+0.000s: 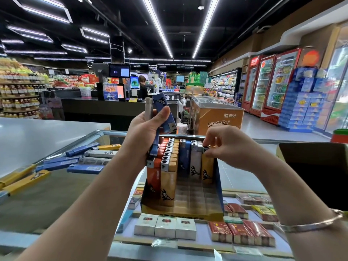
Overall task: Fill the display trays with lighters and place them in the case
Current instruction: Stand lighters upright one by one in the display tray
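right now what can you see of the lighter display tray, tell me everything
The display tray is an open-topped cardboard box, yellow along its front lip and blue on its right wall, standing upright on the glass counter above the cigarette packs. Inside, lighters stand upright: full orange and tan rows on the left, and only a few blue, white and yellow ones at the back of the right side, whose front slots are unfilled. The right hand pinches a yellow lighter at its top in the rightmost row.

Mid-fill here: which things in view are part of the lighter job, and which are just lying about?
Job: display tray; lighters in left hand; yellow lighter pinched by right hand; loose lighters on the glass.
Lying about: cigarette packs; cardboard box; bracelet.
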